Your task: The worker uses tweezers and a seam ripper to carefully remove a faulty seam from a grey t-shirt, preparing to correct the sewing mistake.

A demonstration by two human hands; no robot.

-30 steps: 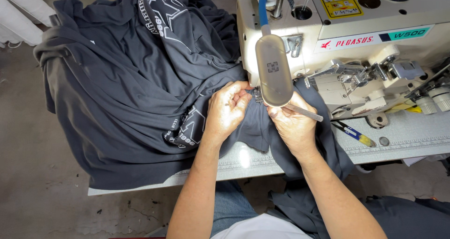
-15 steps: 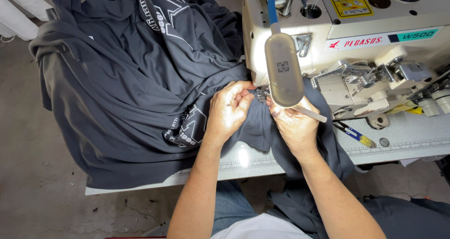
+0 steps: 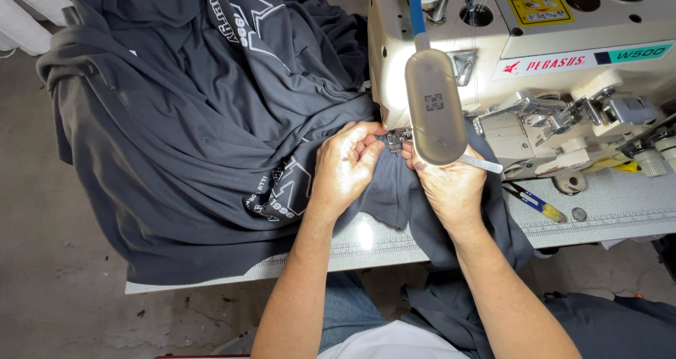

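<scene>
fabric point(image 3: 211, 140) bunched, runs left-right; l hand point(image 3: 346, 165), r hand point(image 3: 447, 186) pinch hem at presser foot point(image 3: 396, 142).

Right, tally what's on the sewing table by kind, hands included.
Hands: 2, left hand and right hand, both on the dark grey garment
Garments: 1
Sewing machine: 1
Lamp head: 1
Blue-and-yellow tool: 1
Total: 6

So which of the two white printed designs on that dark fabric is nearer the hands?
The lower print, right beside the left hand. The other print lies far up the dark garment pile, at the top edge.
</scene>
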